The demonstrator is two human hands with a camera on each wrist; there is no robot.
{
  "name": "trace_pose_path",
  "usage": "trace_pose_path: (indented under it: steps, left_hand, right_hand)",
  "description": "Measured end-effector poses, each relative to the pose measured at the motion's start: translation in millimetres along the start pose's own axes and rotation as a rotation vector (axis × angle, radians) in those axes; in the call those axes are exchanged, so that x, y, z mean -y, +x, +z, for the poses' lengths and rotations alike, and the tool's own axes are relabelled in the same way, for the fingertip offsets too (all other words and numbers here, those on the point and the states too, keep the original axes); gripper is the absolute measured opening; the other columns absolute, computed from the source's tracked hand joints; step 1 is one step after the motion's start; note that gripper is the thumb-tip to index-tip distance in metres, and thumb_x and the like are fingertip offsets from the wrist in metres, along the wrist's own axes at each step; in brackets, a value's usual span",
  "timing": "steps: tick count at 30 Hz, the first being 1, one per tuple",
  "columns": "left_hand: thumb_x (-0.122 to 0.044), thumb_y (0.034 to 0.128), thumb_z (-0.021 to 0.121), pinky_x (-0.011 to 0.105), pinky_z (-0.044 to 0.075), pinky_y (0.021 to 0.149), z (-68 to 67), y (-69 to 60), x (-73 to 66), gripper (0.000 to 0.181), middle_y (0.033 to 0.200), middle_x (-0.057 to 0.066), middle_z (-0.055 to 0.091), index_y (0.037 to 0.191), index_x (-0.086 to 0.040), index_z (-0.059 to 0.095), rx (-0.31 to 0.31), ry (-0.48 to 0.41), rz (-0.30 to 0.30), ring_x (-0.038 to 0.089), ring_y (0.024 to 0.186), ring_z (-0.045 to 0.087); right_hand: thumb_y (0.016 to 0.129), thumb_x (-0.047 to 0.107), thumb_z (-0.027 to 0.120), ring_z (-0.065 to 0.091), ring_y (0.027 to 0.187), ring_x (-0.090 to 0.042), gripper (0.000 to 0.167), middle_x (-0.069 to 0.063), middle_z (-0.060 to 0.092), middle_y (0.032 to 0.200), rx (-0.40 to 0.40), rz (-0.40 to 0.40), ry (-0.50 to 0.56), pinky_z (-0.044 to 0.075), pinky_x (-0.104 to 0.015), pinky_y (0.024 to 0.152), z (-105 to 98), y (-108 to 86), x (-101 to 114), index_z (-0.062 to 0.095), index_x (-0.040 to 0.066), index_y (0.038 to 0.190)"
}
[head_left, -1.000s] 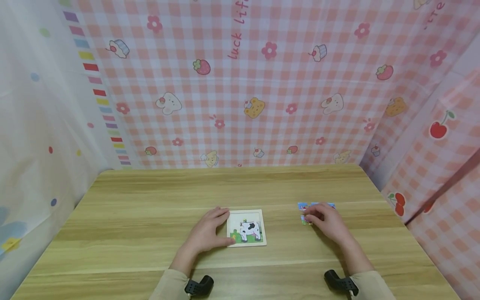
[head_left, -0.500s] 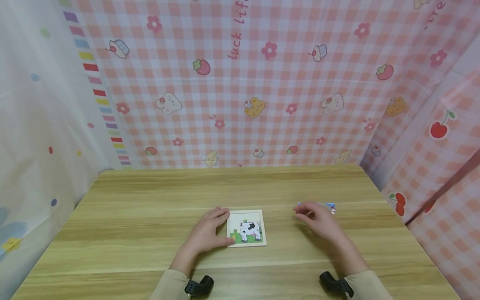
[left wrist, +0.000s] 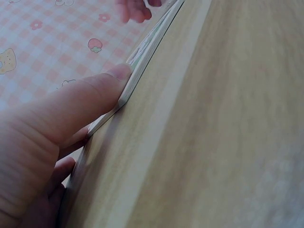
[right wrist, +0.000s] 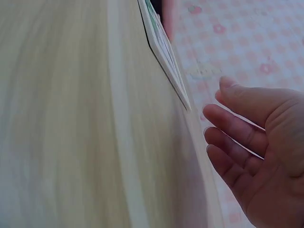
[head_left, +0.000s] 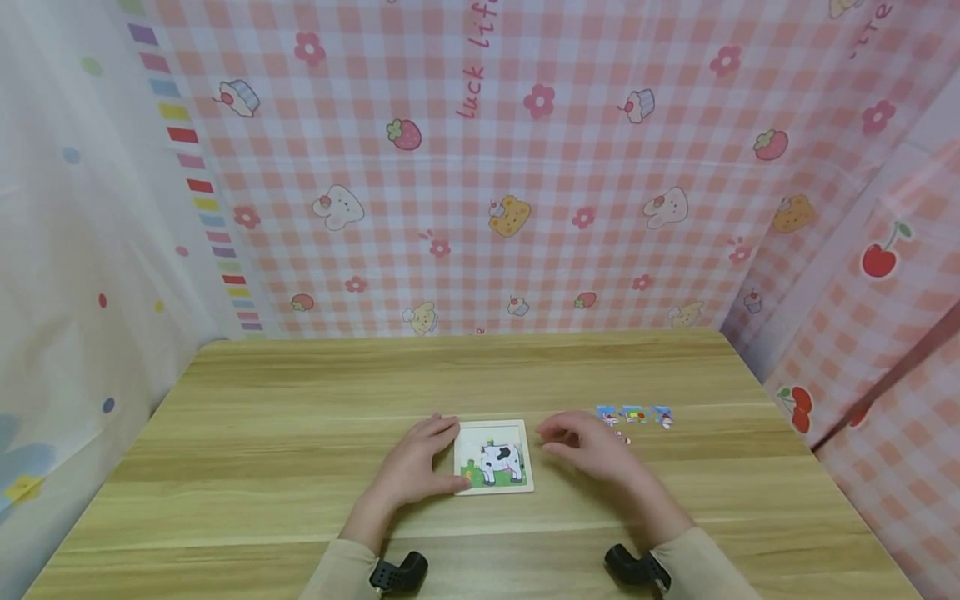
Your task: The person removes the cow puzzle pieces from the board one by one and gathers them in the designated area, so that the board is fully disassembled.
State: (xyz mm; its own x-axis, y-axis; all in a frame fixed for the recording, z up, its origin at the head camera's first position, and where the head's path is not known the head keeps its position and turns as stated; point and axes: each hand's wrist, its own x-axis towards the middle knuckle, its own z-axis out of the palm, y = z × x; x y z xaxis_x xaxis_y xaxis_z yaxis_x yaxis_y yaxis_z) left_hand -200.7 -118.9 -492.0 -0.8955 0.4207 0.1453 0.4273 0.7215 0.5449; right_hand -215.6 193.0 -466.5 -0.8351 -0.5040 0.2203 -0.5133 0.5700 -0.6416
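A square wooden puzzle tray (head_left: 528,458) lies at the middle of the table, with assembled pieces showing a headless-looking white cow (head_left: 501,461) with black patches on green grass. The upper left of the tray is bare. My left hand (head_left: 416,458) holds its left side, thumb at the near corner and a finger at the far one; the left wrist view shows the thumb against the edge. Just right of the tray hovers my right hand (head_left: 588,447), fingers loosely bent. In the right wrist view, no piece is visible in that hand (right wrist: 266,152).
Several loose jigsaw pieces (head_left: 634,414) lie to the right, beyond my right hand, one partly covered by it. The wooden table (head_left: 300,392) ends at a pink checked cloth (head_left: 480,167) behind. Black wrist cameras (head_left: 637,568) sit on both sleeves.
My right hand has moved left from the loose pieces to beside the tray, uncovering most of those pieces. The left hand and the tray have stayed in place.
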Motion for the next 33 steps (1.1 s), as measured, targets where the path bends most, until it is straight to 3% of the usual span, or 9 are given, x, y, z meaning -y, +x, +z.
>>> trace_pose_path:
  steps: [4,8,22,33]
  left_hand:
    - [-0.050,0.0735,0.084,0.053,0.030,0.117,0.1,-0.2,0.0,0.088,0.151,0.007,0.047,0.142,-0.004,0.053,0.000,-0.004,0.000,0.034,0.145,0.033]
    - [-0.050,0.0738,0.084,0.053,0.030,0.117,-0.2,-0.3,0.0,0.088,0.151,0.006,0.047,0.142,-0.005,0.053,-0.001,-0.011,-0.003,0.034,0.145,0.032]
    - [-0.051,0.0769,0.080,0.056,0.030,0.116,0.0,0.1,-2.1,0.085,0.150,0.008,0.048,0.142,-0.004,0.053,-0.010,-0.005,-0.001,0.035,0.144,0.034]
    - [-0.030,0.0813,0.080,0.054,0.037,0.112,-1.5,-9.0,-24.8,0.067,0.142,0.020,0.054,0.135,0.002,0.058,-0.083,0.025,0.082,0.039,0.133,0.049]
  right_hand:
    - [0.088,0.014,0.074,0.064,0.092,-0.016,0.022,-0.003,0.071,0.102,0.028,-0.042,-0.019,0.054,-0.030,0.082,8.0,8.4,8.9,0.072,0.007,0.109]
    - [0.088,0.015,0.075,0.062,0.094,-0.015,0.026,-0.001,0.070,0.105,0.071,-0.033,-0.014,0.053,-0.030,0.085,15.9,16.2,15.9,0.071,0.009,0.113]
    - [0.087,0.017,0.077,0.059,0.087,-0.015,0.033,-0.003,0.066,0.100,0.148,-0.048,-0.014,0.052,-0.025,0.078,30.5,32.7,30.7,0.069,0.008,0.118]
    - [0.088,0.013,0.075,0.061,0.092,-0.017,0.032,-0.003,0.067,0.102,0.139,-0.012,0.007,0.052,-0.028,0.082,36.1,38.0,35.6,0.068,0.007,0.118]
